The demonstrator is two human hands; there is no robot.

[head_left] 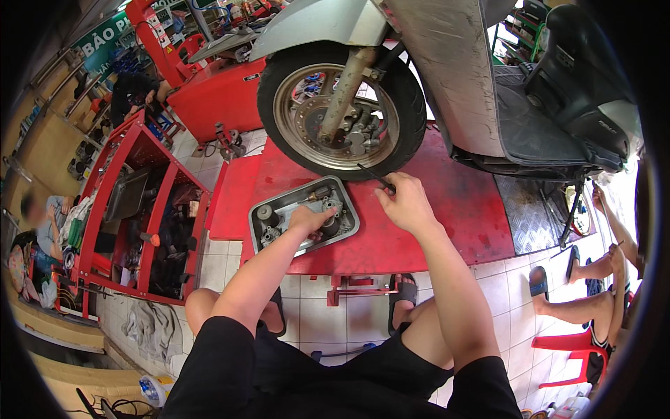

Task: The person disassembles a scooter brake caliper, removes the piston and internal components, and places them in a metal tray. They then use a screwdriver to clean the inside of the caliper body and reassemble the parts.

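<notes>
Scooter (457, 84) stood on red platform (447, 241) | front wheel (296, 143) rose just beyond platform's metal tray (352, 209) | hands apart: left hand (308, 219) in tray touched metal part (329, 225), grip couldn't be told; right hand (408, 202) clamped on slim dark tool (376, 177)

Open red platform (464, 230) right of tray (349, 209) — front wheel (314, 124) blocks beyond.
</notes>
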